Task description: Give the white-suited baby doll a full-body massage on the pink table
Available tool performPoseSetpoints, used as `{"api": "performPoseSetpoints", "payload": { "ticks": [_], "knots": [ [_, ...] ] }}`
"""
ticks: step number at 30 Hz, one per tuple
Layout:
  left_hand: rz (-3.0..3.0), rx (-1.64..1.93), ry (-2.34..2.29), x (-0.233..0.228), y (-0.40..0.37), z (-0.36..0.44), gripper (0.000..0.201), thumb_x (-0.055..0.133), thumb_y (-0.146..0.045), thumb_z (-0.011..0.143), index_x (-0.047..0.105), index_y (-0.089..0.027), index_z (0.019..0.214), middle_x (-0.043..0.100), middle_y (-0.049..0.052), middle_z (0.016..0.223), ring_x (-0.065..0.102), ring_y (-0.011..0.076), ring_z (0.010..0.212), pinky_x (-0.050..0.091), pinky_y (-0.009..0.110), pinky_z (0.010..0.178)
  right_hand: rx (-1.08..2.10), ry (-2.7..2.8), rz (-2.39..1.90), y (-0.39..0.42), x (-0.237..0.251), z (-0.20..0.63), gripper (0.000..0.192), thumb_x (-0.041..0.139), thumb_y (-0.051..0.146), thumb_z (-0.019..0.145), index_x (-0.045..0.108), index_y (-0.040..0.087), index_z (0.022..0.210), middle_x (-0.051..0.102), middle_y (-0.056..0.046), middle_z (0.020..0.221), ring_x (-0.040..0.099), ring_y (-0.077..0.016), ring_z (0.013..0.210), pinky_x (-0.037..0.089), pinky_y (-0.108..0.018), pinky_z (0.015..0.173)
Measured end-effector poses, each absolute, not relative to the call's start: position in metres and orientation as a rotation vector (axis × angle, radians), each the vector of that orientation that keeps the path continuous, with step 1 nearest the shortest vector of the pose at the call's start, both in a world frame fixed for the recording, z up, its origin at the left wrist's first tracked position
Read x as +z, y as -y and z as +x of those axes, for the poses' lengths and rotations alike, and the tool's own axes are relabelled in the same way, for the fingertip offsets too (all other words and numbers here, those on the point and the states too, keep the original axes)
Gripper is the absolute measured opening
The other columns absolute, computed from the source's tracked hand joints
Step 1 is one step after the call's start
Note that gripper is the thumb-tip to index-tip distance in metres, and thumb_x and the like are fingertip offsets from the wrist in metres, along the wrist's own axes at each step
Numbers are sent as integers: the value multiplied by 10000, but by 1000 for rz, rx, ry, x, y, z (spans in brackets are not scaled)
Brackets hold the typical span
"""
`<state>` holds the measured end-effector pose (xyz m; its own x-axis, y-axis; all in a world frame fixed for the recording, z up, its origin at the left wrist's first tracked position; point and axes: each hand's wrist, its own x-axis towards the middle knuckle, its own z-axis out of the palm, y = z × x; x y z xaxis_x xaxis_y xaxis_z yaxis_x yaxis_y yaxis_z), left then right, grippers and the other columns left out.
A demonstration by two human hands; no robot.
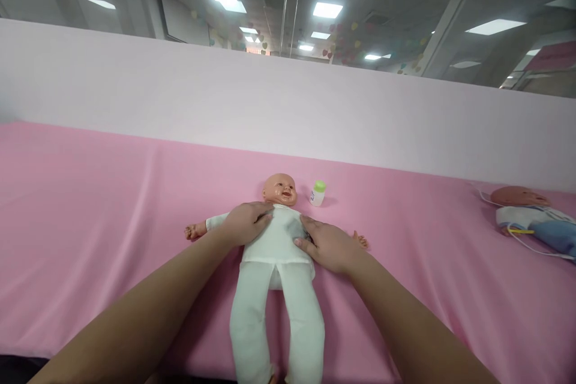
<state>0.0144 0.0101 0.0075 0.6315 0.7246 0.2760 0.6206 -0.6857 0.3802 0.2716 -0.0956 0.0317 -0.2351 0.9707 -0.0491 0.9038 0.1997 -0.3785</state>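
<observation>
A baby doll in a white top and white trousers lies on its back, head toward the wall and arms spread to both sides. My left hand rests on the doll's chest and shoulder at the left, fingers laid out over the cloth. On the opposite side of the chest lies my right hand, its thumb and fingers apart on the top. A greyish patch shows on the cloth beside my right fingers. Neither hand is wrapped around anything.
A small white bottle with a green cap stands right of the doll's head. At the far right lies another doll in white and blue, with thin tubing around it. Pink cloth covers the table, and a white wall with glass above runs behind.
</observation>
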Motion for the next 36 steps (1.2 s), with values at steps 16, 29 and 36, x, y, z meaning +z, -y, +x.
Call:
{"api": "performPoseSetpoints", "payload": {
  "ticks": [16,29,36],
  "knots": [
    [2597,528,-1257,-2,-23,9,549,440,-490,1001,656,-240,1440,700,62,1423,666,293,1290,519,402,1080,861,2536,-1170,129,56,247,678,629,568,987,466,311,1592,409,-18,1673,347,-314,1576,225,-540,1320],
    [2603,501,-1208,3,-20,10,579,434,-500,1005,633,-205,1463,684,78,1445,645,295,1319,491,406,1120,492,2303,-1602,56,15,267,808,398,718,1019,352,219,1654,370,-94,1696,376,-341,1555,345,-516,1242],
    [2596,360,-1303,20,-3,6,534,395,-545,1029,688,-201,1312,724,132,1359,684,340,1247,536,464,1048,378,2262,-1877,71,16,268,768,331,703,1036,387,210,1621,465,-150,1636,486,-381,1470,320,-546,1213]
  ]
}}
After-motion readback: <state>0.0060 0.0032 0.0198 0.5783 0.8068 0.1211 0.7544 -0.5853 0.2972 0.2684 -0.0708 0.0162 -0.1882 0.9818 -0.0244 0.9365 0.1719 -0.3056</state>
